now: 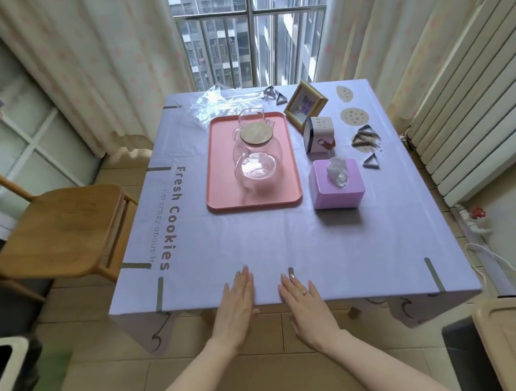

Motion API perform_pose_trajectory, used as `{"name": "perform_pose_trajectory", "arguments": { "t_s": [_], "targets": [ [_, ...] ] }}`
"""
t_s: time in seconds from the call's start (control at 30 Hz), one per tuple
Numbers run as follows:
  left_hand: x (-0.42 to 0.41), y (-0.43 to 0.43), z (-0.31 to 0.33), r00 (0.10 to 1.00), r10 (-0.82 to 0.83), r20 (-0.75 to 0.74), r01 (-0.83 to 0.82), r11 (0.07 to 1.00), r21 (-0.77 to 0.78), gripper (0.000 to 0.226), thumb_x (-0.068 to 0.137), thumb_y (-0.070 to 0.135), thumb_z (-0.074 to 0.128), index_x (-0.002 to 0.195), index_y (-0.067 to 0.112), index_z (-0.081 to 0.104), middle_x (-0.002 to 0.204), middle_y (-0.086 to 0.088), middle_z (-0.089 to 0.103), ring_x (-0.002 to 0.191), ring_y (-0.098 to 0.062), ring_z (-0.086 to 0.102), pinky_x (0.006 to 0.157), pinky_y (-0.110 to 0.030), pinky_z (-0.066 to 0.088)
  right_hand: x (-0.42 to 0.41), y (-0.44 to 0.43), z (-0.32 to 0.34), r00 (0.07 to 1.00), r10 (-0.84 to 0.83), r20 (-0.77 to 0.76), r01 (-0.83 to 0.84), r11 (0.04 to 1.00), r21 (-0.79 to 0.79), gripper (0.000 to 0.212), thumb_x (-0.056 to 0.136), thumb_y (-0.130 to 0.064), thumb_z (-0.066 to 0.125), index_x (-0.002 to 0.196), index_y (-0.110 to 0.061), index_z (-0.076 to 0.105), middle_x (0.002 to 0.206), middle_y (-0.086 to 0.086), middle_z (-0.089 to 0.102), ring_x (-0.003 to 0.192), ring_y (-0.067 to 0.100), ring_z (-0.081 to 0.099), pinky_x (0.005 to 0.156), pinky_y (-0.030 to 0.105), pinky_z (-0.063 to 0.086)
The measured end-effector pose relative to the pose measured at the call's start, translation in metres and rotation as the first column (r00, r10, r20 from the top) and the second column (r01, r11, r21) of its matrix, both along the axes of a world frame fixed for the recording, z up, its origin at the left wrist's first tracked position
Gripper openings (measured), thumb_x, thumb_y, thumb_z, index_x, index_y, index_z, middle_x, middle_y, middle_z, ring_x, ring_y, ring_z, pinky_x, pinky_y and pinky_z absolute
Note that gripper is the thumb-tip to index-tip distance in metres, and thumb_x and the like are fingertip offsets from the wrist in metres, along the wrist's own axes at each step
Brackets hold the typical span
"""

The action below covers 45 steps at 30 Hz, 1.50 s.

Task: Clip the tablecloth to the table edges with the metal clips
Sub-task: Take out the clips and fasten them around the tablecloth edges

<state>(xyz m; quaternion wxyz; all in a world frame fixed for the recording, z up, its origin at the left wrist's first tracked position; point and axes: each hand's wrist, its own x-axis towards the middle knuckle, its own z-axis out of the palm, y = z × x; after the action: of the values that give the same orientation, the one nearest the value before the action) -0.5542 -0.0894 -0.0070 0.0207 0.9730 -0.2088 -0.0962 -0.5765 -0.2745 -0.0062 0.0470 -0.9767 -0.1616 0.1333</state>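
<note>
head | left hand (236,303), right hand (305,303) flat on tablecloth (254,236) | near-left clip (160,294) lengthwise across edge

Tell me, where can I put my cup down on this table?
Bare cloth lies between the tray, tissue box, left hand and right hand, and left of the tray. Crowded: far right, around the frame and clips.

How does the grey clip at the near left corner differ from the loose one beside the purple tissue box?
The grey metal clip at the near left corner shows only a flat strip over the lilac tablecloth; the loose triangular metal clip beside the purple tissue box lies free, its whole outline visible. The first pins cloth; the second holds nothing. Both look grey.
</note>
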Motion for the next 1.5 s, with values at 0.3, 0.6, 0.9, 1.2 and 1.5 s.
{"name": "perform_pose_trajectory", "arguments": {
  "t_s": [0.3, 0.6, 0.9, 1.2, 1.5],
  "targets": [
    [-0.014, 0.136, -0.012, 0.973, 0.23, 0.018, -0.231, 0.966, 0.113, 0.093, 0.027, 0.007, 0.095, 0.114, -0.005, 0.063, 0.122, -0.016, 0.062, 0.105, -0.029, 0.065, 0.081, -0.04, 0.053, -0.007, 0.101, 0.004, 0.995, 0.047, -0.083, -0.041, 0.997, 0.072, 0.086, 0.026, -0.026, 0.086, 0.11, -0.019, 0.07, 0.125, 0.001, 0.063, 0.107, 0.016, 0.065, 0.084, 0.035, 0.054],
    [0.011, 0.19, -0.007, 0.973, 0.227, -0.046, -0.231, 0.96, -0.155, 0.077, 0.077, 0.017, 0.074, 0.141, 0.001, 0.034, 0.148, -0.005, 0.029, 0.136, -0.031, 0.033, 0.109, -0.04, 0.026, 0.024, 0.194, 0.023, 0.989, 0.102, -0.104, -0.083, 0.982, 0.17, 0.067, 0.089, -0.003, 0.044, 0.149, -0.009, 0.015, 0.159, 0.007, 0.002, 0.146, 0.025, 0.004, 0.117, 0.042, 0.001],
    [0.023, 0.211, -0.018, 0.997, 0.079, -0.025, -0.081, 0.991, -0.102, 0.089, 0.032, 0.026, 0.096, 0.114, 0.006, 0.066, 0.12, -0.005, 0.065, 0.105, -0.024, 0.065, 0.067, -0.03, 0.059, 0.042, 0.235, 0.014, 0.988, 0.097, -0.117, -0.084, 0.991, 0.107, 0.07, 0.085, -0.011, 0.054, 0.148, -0.008, 0.023, 0.157, 0.009, 0.013, 0.144, 0.027, 0.017, 0.116, 0.046, 0.013],
    [0.026, 0.204, -0.016, 0.997, 0.068, 0.039, -0.068, 0.997, -0.022, 0.088, 0.024, 0.026, 0.096, 0.106, 0.007, 0.071, 0.111, -0.006, 0.069, 0.098, -0.024, 0.068, 0.066, -0.032, 0.057, 0.041, 0.242, 0.003, 0.993, 0.109, -0.045, -0.106, 0.992, 0.066, 0.09, 0.029, -0.027, 0.088, 0.116, -0.015, 0.067, 0.124, 0.001, 0.064, 0.108, 0.018, 0.065, 0.086, 0.038, 0.052],
    [0.036, 0.213, 0.001, 0.997, 0.074, 0.016, -0.069, 0.974, -0.217, 0.069, 0.08, 0.02, 0.072, 0.14, 0.009, 0.04, 0.146, -0.005, 0.039, 0.133, -0.021, 0.042, 0.096, -0.03, 0.048, 0.039, 0.239, 0.002, 0.992, 0.099, -0.079, -0.095, 0.994, 0.055, 0.094, 0.035, -0.016, 0.084, 0.126, -0.015, 0.06, 0.132, 0.005, 0.058, 0.113, 0.023, 0.062, 0.093, 0.042, 0.045]
  ]
}}
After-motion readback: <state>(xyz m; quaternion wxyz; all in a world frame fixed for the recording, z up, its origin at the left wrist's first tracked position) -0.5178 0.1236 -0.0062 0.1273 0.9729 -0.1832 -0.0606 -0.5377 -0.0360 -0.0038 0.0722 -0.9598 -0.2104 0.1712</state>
